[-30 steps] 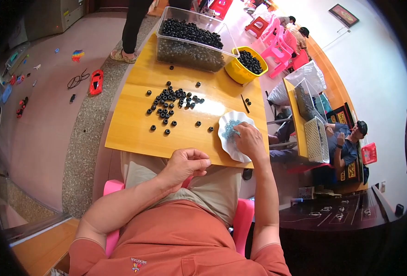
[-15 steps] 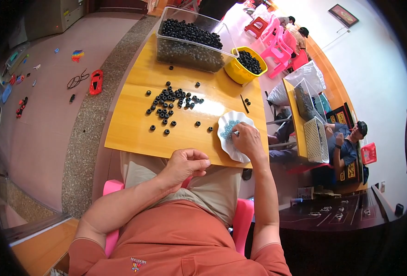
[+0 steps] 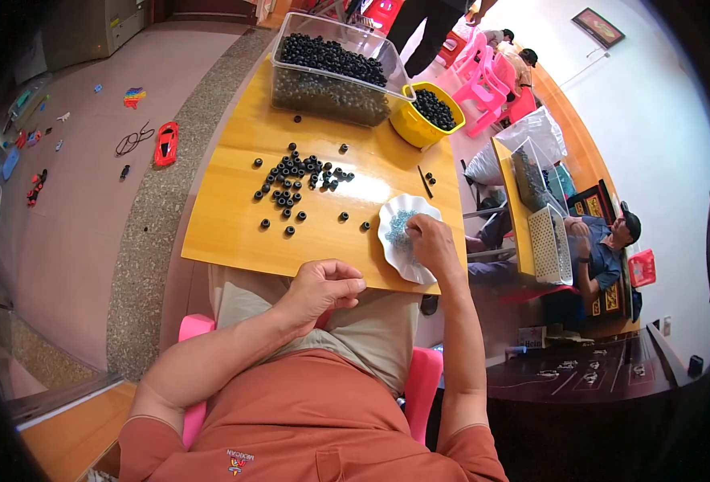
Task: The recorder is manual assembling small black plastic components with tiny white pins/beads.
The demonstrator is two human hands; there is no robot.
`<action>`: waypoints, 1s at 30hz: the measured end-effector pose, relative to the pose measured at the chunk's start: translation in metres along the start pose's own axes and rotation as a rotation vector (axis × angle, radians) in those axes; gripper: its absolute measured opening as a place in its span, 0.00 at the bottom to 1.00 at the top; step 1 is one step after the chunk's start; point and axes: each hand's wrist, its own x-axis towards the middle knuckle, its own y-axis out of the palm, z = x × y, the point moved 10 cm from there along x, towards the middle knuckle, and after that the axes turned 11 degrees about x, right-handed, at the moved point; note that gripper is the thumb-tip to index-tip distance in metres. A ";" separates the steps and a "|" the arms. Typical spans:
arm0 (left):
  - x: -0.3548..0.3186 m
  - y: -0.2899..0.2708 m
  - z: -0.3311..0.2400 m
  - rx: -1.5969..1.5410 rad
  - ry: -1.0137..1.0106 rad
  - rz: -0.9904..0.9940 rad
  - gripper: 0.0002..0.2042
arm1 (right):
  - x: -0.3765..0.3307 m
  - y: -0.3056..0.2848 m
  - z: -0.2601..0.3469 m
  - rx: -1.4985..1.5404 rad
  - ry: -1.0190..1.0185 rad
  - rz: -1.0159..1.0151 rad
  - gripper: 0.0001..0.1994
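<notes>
My right hand (image 3: 434, 245) is over a white scalloped dish (image 3: 393, 255), its fingertips pinched together among small clear-blue pieces (image 3: 400, 228). Whatever may be in that pinch is too small to make out. Close to the table's front edge, my left hand (image 3: 323, 291) is closed, thumb pressed to the curled fingers; its contents are hidden. Loose black round parts (image 3: 291, 169), several with an open hole, lie scattered beyond my left hand. A thin dark stick (image 3: 425, 182) rests past the dish, beside two black parts.
A clear plastic bin (image 3: 331, 100) of black parts stands at the far end of the wooden table (image 3: 234, 233), next to a yellow tub (image 3: 415, 128) of the same. To the right, a co-worker (image 3: 604, 249) sits by another table with a white perforated basket (image 3: 549, 245). Toys lie on the left floor.
My right hand has curled slightly at the dish, its fingertips drawn closer together. My left hand stays put. A person's dark-trousered legs have come into view behind the bin.
</notes>
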 end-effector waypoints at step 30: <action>0.003 0.012 0.003 -0.163 0.065 0.095 0.07 | -0.055 0.007 0.075 0.783 0.083 -0.168 0.03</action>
